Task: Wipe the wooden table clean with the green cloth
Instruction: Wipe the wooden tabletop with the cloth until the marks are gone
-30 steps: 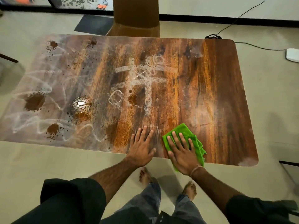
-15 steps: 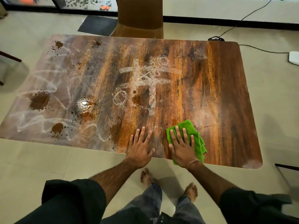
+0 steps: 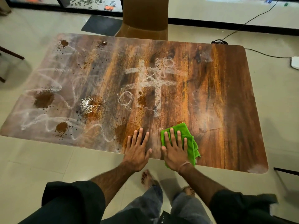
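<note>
The wooden table fills the middle of the view. White chalk scribbles mark its centre and left half, with brown powder stains and a wet patch on the left. The folded green cloth lies near the front edge, right of centre. My right hand presses flat on the cloth with straight, spread fingers. My left hand rests flat on the bare wood just left of it, fingers straight.
A brown pillar stands behind the table's far edge, with a dark mat beside it. A black cable runs over the tiled floor to a white box at right. My bare feet stand below the front edge.
My right hand and the cloth have slid slightly away from the front edge and turned more upright. My left hand has stayed flat in about the same place.
</note>
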